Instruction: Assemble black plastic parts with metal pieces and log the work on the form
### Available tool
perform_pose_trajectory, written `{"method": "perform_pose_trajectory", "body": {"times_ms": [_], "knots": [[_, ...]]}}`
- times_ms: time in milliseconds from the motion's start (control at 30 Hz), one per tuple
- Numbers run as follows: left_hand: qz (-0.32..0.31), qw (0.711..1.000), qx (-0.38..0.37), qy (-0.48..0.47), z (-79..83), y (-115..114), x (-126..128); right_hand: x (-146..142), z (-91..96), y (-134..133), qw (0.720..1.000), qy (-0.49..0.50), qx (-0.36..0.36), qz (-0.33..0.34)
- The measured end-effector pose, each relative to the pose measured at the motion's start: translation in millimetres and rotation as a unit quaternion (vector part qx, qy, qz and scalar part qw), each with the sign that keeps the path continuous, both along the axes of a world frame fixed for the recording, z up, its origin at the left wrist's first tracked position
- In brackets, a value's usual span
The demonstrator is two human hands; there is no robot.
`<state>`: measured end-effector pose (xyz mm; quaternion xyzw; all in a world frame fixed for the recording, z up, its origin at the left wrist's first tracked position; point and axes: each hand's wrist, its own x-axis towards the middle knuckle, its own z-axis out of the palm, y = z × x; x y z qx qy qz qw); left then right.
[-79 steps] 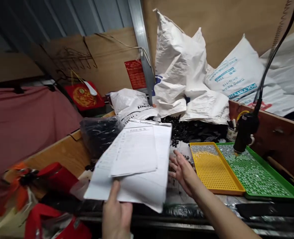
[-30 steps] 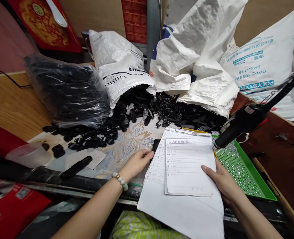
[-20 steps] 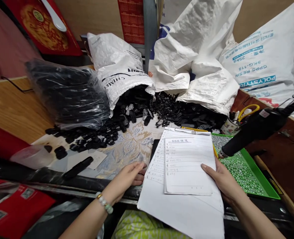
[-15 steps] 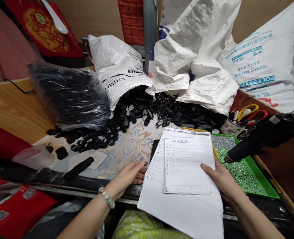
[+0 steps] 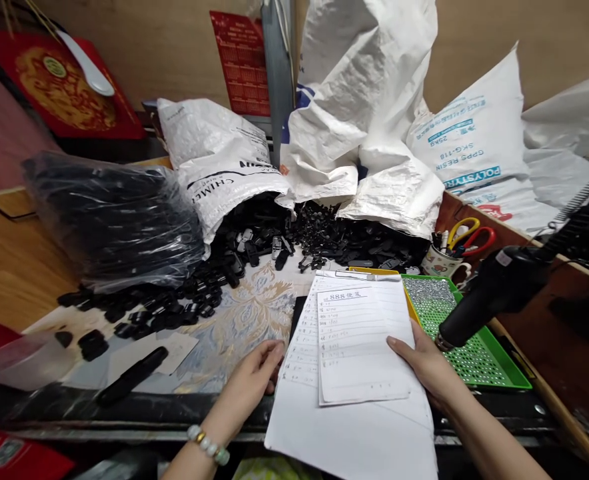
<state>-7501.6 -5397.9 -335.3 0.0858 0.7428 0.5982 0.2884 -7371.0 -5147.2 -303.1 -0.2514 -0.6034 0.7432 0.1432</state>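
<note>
A clipboard with white papers lies at the table's front edge, tilted toward me, a metal clip at its top. On these papers rests a small lined notepad with handwriting. My right hand grips the right edge, its thumb on top of the notepad and its fingers hidden beneath. Beside the left edge of the papers is my left hand, wearing a bead bracelet; its fingers are loosely bent with nothing visible in them. Whether they touch the paper edge I cannot tell.
Black plastic parts spill from white sacks at the back. A green tray of small metal pieces stands right, under a hanging black power screwdriver. A mug holds scissors. One long black part lies left.
My view has shifted, so the scene sits lower and further left. The right hand keeps its grip on the clipboard. My left hand's fingers are more bent, close by the paper edge.
</note>
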Motion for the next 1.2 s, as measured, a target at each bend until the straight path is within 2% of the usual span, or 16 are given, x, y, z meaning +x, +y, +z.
{"method": "perform_pose_trajectory", "body": {"times_ms": [167,300,400,600,667,733,800,833,933,1000,1033,1067,1133,1200], "knots": [[0.022,0.998,0.055,-0.024,-2.9,-3,4,2,-0.6,2,1.0,-0.003,0.024,0.005],[0.014,0.998,0.052,-0.041,3.9,-5,1,2,-0.4,5,0.998,-0.041,0.057,0.001],[0.006,0.993,0.061,-0.098,10.4,-1,-6,0,1.4,7,0.996,-0.055,0.075,0.003],[-0.062,0.957,0.192,-0.207,18.1,20,-1,-1,1.8,7,0.999,-0.022,0.027,0.041],[-0.064,0.953,0.207,-0.214,18.6,24,9,1,-1.1,9,0.997,0.009,0.059,0.051],[-0.049,0.955,0.21,-0.205,18.7,25,23,5,-5.0,12,0.986,0.018,0.156,0.049],[-0.016,0.959,0.224,-0.175,18.8,23,39,11,-8.9,12,0.952,-0.005,0.305,0.029],[0.001,0.96,0.233,-0.155,18.9,21,48,14,-10.7,9,0.922,-0.023,0.387,0.01],[0.049,0.965,0.243,-0.084,18.4,20,73,24,-14.5,-16,0.793,-0.065,0.6,-0.087],[0.079,0.97,0.225,-0.048,16.4,23,87,28,-15.3,-44,0.722,-0.043,0.677,-0.136],[0.094,0.973,0.209,-0.032,15.1,25,93,29,-15.0,-60,0.706,-0.017,0.695,-0.137],[0.107,0.976,0.19,-0.015,13.6,27,98,29,-14.5,-74,0.705,0.013,0.699,-0.114],[0.129,0.98,0.151,0.027,11.1,30,105,25,-12.6,-97,0.722,0.033,0.689,-0.05],[0.131,0.982,0.118,0.069,9.6,32,110,21,-9.6,-108,0.736,0.015,0.677,-0.009]]}}
